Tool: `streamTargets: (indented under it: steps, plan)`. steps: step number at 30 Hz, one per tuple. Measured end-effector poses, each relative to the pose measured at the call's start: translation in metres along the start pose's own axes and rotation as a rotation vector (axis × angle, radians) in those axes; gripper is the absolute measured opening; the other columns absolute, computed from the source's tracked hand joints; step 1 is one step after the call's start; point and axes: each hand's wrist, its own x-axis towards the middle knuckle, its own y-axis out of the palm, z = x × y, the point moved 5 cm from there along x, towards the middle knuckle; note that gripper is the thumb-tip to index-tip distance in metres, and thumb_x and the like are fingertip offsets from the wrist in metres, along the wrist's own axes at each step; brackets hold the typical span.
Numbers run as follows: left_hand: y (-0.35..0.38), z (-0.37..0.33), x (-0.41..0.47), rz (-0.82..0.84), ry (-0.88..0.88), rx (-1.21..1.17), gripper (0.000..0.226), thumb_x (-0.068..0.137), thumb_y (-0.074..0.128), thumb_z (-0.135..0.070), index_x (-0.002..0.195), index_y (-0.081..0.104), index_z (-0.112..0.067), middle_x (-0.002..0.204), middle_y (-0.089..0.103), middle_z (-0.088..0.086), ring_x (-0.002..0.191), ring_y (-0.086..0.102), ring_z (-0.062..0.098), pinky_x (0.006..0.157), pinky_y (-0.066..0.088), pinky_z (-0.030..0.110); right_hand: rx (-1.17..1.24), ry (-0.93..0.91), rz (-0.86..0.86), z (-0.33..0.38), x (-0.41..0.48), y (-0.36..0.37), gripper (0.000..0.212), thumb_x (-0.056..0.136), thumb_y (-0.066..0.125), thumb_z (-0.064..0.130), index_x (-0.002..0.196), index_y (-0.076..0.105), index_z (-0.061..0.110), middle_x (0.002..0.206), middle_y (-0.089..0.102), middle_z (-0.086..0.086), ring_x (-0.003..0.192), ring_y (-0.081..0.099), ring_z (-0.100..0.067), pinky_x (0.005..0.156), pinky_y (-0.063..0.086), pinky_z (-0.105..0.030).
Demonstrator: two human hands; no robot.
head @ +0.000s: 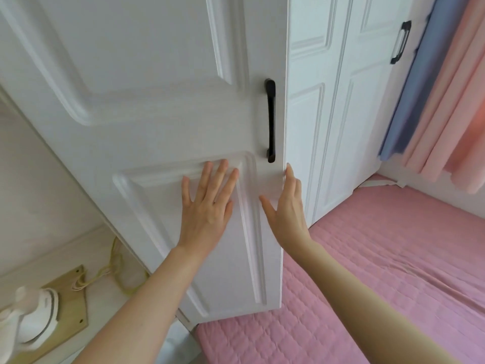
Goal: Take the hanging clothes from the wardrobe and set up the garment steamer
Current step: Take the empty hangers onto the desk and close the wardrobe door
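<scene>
Two bare hands are in view, the left hand and the right hand; two black door handles, one near and one far; three curtain panels, one blue and two pink; one pink quilted bed cover; one white garment steamer; one yellow cord; one wooden board

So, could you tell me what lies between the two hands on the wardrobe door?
In the head view, only the door's raised panel moulding separates the left hand from the right hand; nothing else.
</scene>
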Motion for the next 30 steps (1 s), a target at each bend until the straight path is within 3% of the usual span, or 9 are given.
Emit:
streamTargets:
  steps: [4, 7, 10, 15, 30]
  plan:
    - [0.015, 0.006, 0.012, -0.02, -0.037, 0.038, 0.068, 0.095, 0.054, -0.021, 0.152, 0.017, -0.017, 0.16, 0.014, 0.002, 0.147, 0.009, 0.023, 0.115, 0.004, 0.057, -0.074, -0.079, 0.038, -0.001, 0.018, 0.013, 0.078, 0.095, 0.053, 0.013, 0.152, -0.001, 0.013, 0.157, 0.011, -0.009, 0.146, 0.013, -0.019, 0.118, 0.021, -0.034]
    - [0.023, 0.014, 0.021, -0.031, -0.055, 0.055, 0.071, 0.097, 0.05, -0.021, 0.152, 0.007, -0.014, 0.16, 0.012, 0.003, 0.148, 0.008, 0.021, 0.116, 0.004, 0.055, -0.235, -0.202, 0.034, 0.002, 0.028, 0.026, 0.076, 0.094, 0.054, 0.012, 0.152, 0.005, 0.01, 0.16, -0.002, -0.015, 0.147, 0.009, -0.028, 0.116, 0.028, -0.039]
    - [0.019, 0.022, 0.023, -0.074, -0.059, 0.073, 0.065, 0.097, 0.051, -0.018, 0.152, 0.016, -0.012, 0.159, 0.015, 0.005, 0.147, 0.011, 0.025, 0.115, 0.008, 0.056, -0.33, -0.33, 0.064, 0.007, 0.037, 0.043, 0.073, 0.094, 0.054, 0.018, 0.152, 0.01, 0.01, 0.16, -0.002, -0.013, 0.148, 0.002, -0.028, 0.117, 0.025, -0.042]
    - [0.011, 0.057, 0.026, -0.102, -0.095, 0.229, 0.06, 0.099, 0.047, -0.026, 0.152, 0.02, -0.018, 0.16, 0.012, 0.004, 0.147, 0.007, 0.027, 0.113, 0.006, 0.062, -0.362, -0.328, 0.138, 0.003, 0.05, 0.071, 0.074, 0.098, 0.047, 0.034, 0.153, 0.0, 0.023, 0.159, -0.017, -0.006, 0.147, -0.014, -0.026, 0.117, 0.017, -0.052]
    - [0.056, 0.083, 0.039, -0.227, -0.135, 0.431, 0.053, 0.101, 0.043, -0.036, 0.15, 0.026, -0.025, 0.157, 0.021, 0.002, 0.148, 0.006, 0.023, 0.112, 0.009, 0.062, -0.314, -0.382, 0.107, -0.007, 0.101, 0.126, 0.074, 0.095, 0.039, 0.053, 0.148, -0.01, 0.04, 0.158, -0.017, -0.011, 0.146, -0.015, -0.031, 0.116, 0.011, -0.058]
